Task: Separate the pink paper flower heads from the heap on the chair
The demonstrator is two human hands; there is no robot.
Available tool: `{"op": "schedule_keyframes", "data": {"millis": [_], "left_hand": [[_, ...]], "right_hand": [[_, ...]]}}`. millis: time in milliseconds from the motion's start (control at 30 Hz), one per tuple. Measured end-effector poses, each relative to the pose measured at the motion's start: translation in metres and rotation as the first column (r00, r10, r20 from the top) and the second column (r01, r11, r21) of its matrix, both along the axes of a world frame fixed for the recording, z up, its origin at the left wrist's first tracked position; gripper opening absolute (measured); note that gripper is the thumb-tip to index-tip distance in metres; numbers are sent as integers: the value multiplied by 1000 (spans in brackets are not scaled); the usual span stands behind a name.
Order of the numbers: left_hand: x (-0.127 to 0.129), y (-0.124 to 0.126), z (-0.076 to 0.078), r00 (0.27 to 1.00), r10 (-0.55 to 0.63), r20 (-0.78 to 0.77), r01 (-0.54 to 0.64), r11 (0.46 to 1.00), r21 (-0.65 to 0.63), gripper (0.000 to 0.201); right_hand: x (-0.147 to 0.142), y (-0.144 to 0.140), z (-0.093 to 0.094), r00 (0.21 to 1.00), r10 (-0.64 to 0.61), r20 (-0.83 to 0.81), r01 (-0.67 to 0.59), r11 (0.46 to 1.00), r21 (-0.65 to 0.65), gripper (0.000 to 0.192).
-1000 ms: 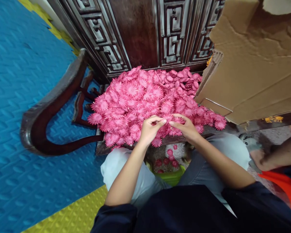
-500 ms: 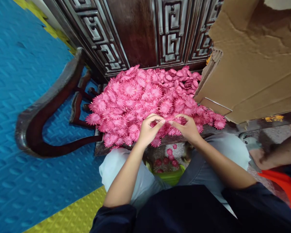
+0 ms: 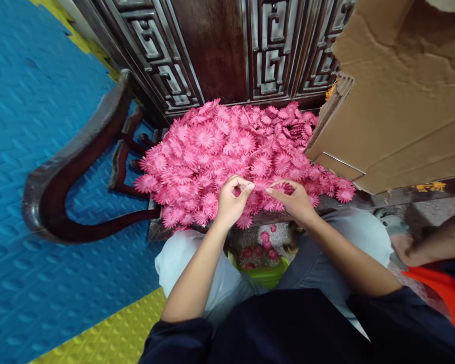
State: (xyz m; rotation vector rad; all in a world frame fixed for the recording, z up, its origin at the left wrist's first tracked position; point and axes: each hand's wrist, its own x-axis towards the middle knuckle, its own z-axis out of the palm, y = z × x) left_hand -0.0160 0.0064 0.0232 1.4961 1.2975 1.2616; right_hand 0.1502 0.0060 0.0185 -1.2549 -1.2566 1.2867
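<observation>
A big heap of pink fabric flowers (image 3: pixel 227 151) lies on the seat of a dark carved wooden chair (image 3: pixel 68 167). My left hand (image 3: pixel 231 202) and my right hand (image 3: pixel 293 199) rest at the heap's near edge, fingertips almost meeting. Both pinch at pink flowers between thumb and forefinger; the exact piece each holds is hard to make out. A few loose pink flowers (image 3: pixel 263 245) lie on the floor between my knees, above a green container (image 3: pixel 267 275).
A brown cardboard box (image 3: pixel 398 96) stands at the right, touching the heap. Blue and yellow foam mats (image 3: pixel 30 283) cover the floor at the left. Another person's foot (image 3: pixel 405 247) and an orange object (image 3: pixel 443 293) are at the right edge.
My fingertips have shifted slightly at the heap's edge, the left thumb and forefinger curling into a pinch. The view has moved a little; nothing else has changed.
</observation>
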Motion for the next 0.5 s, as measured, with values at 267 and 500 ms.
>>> {"op": "schedule_keyframes", "data": {"millis": [267,500], "left_hand": [[5,-1,-1,997,59,45,-56,996,-64,15],[8,-1,-11,995,84,-48,-90,988,-129,11]], "right_hand": [[6,0,6,940,-275,200,206,929,306,16],[42,41,3,696,-608,382,358,755,550,28]]}}
